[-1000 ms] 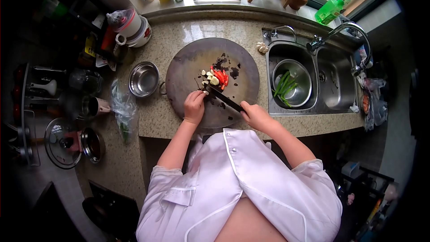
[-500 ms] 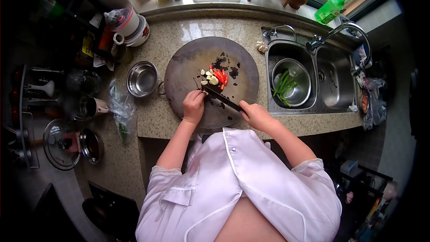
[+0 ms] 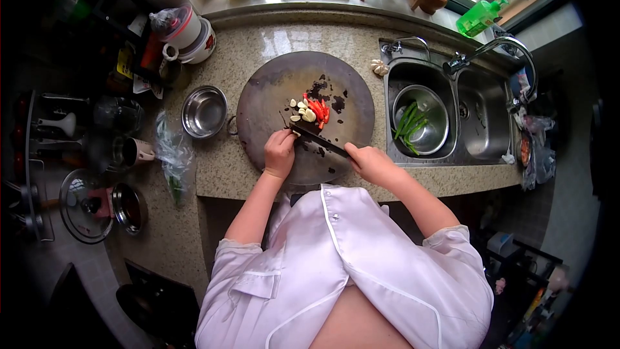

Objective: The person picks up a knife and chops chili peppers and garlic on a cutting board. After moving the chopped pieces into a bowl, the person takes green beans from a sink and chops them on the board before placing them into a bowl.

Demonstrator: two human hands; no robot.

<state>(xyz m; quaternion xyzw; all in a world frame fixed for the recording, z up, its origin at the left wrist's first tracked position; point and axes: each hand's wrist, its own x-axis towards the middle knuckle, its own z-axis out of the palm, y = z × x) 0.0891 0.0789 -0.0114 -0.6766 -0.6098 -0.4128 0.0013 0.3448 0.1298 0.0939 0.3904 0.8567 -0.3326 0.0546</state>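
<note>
A round dark chopping board [image 3: 271, 90] lies on the granite counter in front of me. My right hand [image 3: 369, 163] grips the handle of a dark knife [image 3: 318, 141], whose blade lies across the board's near part. My left hand [image 3: 279, 150] is curled, fingertips down on the board right beside the blade's tip; what it holds down is hidden. Just beyond the blade sit pale garlic pieces [image 3: 302, 112] and red chilli slices [image 3: 318, 109], with dark scraps behind them.
An empty steel bowl [image 3: 205, 112] stands left of the board, a plastic bag [image 3: 169, 155] near it. To the right a double sink [image 3: 481, 123] holds a steel bowl of green beans [image 3: 411, 124]. Garlic cloves [image 3: 378, 67] lie by the tap. Pots and lids [image 3: 84, 203] crowd the left.
Almost nothing has changed: both hands and the knife stay at the same place on the board, with only a slight shift of the view.
</note>
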